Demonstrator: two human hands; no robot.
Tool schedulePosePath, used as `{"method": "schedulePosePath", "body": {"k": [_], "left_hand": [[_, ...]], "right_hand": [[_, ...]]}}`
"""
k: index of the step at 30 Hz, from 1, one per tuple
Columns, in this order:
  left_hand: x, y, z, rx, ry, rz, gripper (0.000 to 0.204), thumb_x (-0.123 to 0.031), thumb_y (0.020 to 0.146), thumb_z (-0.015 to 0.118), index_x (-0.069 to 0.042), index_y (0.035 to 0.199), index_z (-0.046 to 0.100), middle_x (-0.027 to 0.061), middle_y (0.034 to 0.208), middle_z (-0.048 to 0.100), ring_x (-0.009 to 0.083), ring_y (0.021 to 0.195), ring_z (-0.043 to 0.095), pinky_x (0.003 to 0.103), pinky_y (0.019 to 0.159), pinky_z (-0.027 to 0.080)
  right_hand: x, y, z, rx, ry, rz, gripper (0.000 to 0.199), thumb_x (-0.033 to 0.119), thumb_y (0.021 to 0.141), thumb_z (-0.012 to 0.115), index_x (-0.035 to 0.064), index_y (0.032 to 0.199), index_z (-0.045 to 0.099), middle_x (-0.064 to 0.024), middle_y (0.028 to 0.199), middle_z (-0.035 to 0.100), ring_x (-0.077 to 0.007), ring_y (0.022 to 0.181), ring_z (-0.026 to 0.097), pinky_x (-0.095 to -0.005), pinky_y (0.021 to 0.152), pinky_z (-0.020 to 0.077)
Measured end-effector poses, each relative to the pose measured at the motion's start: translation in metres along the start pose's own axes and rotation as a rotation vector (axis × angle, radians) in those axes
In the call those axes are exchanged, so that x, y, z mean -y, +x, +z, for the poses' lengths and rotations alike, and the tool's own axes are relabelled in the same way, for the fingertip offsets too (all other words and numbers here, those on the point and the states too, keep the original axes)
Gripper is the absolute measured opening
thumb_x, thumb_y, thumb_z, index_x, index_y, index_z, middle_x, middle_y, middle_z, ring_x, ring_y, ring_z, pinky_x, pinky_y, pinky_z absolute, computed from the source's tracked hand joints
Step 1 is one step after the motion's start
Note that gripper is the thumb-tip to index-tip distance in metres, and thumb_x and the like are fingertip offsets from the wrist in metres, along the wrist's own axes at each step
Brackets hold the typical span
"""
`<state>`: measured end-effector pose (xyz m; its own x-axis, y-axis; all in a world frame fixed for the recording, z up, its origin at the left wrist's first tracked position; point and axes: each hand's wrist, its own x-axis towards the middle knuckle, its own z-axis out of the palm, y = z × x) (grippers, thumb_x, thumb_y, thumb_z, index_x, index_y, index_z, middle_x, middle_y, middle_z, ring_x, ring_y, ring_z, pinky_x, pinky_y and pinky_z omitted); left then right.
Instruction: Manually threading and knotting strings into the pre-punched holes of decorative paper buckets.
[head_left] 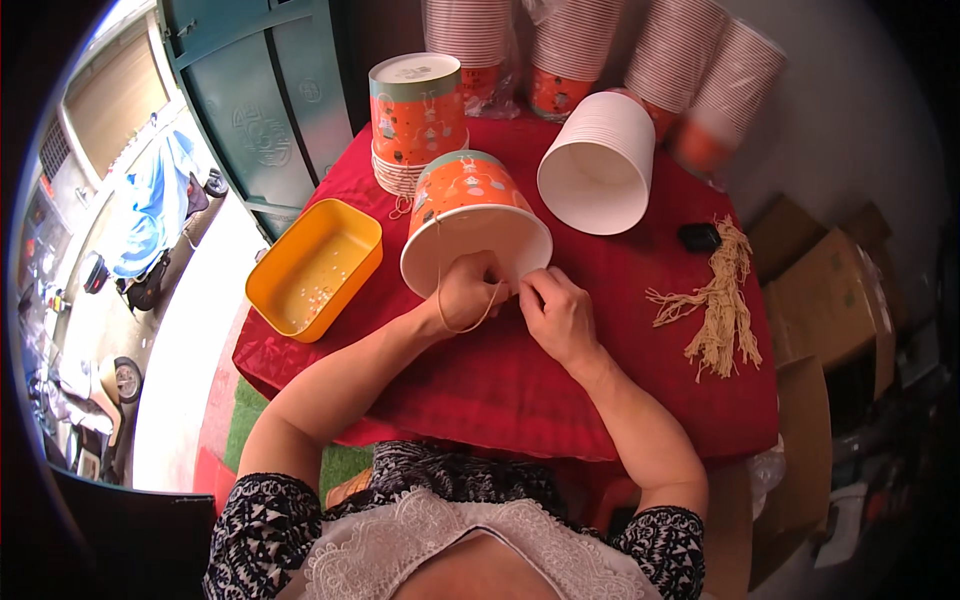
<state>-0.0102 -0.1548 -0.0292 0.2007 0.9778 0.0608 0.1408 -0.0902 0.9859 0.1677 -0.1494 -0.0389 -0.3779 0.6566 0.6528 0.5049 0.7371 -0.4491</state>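
An orange-patterned paper bucket (468, 186) lies tilted on the table, its white mouth facing me. A thin beige cord (441, 262) runs from the bucket's side over its rim, loops below my left wrist and rises to my left fingers. My left hand (468, 287) is at the bucket's mouth, its fingers closed on the cord. Close beside it, at the lower right of the rim, my right hand (557, 308) is closed in a pinch. Whatever lies between its fingertips is too small to make out.
A yellow tray (352, 215) with small pale bits stands left. Behind are upturned buckets (415, 120) with cords and a white-mouthed stack (600, 165) on its side. Wrapped bucket stacks (575, 45) line the back. Right lie a cord bundle (728, 300) and a black object (699, 237).
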Motion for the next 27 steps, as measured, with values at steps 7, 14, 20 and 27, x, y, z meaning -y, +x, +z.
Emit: {"method": "schedulePosePath", "body": {"k": [7,14,20,27], "left_hand": [[0.007,-0.001,0.002,0.014,-0.057,0.060,0.006,0.001,0.079,0.062,0.001,0.082,0.058,0.0065,0.068,0.059,0.0112,0.055,0.055,0.026,0.046,0.043],[0.014,-0.001,0.011,-0.128,0.424,0.486,0.011,0.000,0.079,0.061,0.000,0.090,0.061,0.0185,0.085,0.066,0.0334,0.077,0.065,0.040,0.068,0.052],[0.005,-0.002,0.011,-0.120,0.646,0.597,0.015,0.000,0.082,0.056,-0.001,0.097,0.058,0.0202,0.088,0.063,0.0408,0.080,0.063,0.046,0.068,0.051],[0.016,0.001,0.011,-0.137,0.834,0.677,0.019,-0.005,0.085,0.056,0.001,0.103,0.055,0.0218,0.095,0.061,0.0410,0.078,0.063,0.047,0.066,0.052]], "right_hand": [[-0.005,0.000,0.010,-0.049,0.073,0.024,0.005,0.002,0.086,0.061,0.0015,0.091,0.060,-0.0181,0.087,0.059,-0.0374,0.077,0.061,-0.0449,0.066,0.0515],[-0.007,0.001,0.014,-0.060,0.046,0.013,0.010,-0.002,0.082,0.060,0.0002,0.092,0.058,-0.0202,0.088,0.058,-0.0393,0.080,0.059,-0.0467,0.070,0.0508],[-0.010,0.003,0.015,-0.033,0.046,0.012,0.015,-0.004,0.081,0.060,-0.0004,0.095,0.056,-0.0219,0.090,0.057,-0.0411,0.082,0.058,-0.0480,0.071,0.0500],[-0.011,0.003,0.014,-0.034,0.053,0.031,0.015,-0.005,0.083,0.059,-0.0019,0.097,0.058,-0.0229,0.093,0.059,-0.0441,0.086,0.059,-0.0488,0.071,0.0492]]}}
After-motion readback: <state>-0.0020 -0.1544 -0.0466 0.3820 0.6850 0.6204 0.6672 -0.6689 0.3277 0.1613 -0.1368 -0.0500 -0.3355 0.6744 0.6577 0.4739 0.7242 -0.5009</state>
